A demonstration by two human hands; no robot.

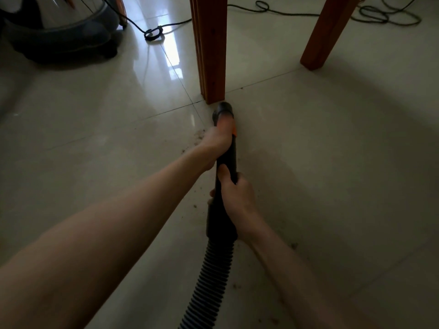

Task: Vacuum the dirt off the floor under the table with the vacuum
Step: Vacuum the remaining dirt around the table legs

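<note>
1. Ribbed hose (211, 276) runs up to the right hand (237, 198), curled round the black wand (226, 160).
2. Left hand (215, 143) grips further up; nozzle (223, 111) meets the table leg (211, 48).
3. Dirt specks (198, 136) remain beside the wand, so plenty of floor (320, 150) looks unfinished.

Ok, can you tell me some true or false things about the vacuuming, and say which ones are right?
1. Both hands hold the vacuum wand. True: the left hand grips near the nozzle, the right hand lower down.
2. The nozzle is next to a wooden table leg. True.
3. All the dirt is gone. False: dirt specks lie beside the left hand.
4. The vacuum canister sits on the right. False: upper left.
</note>
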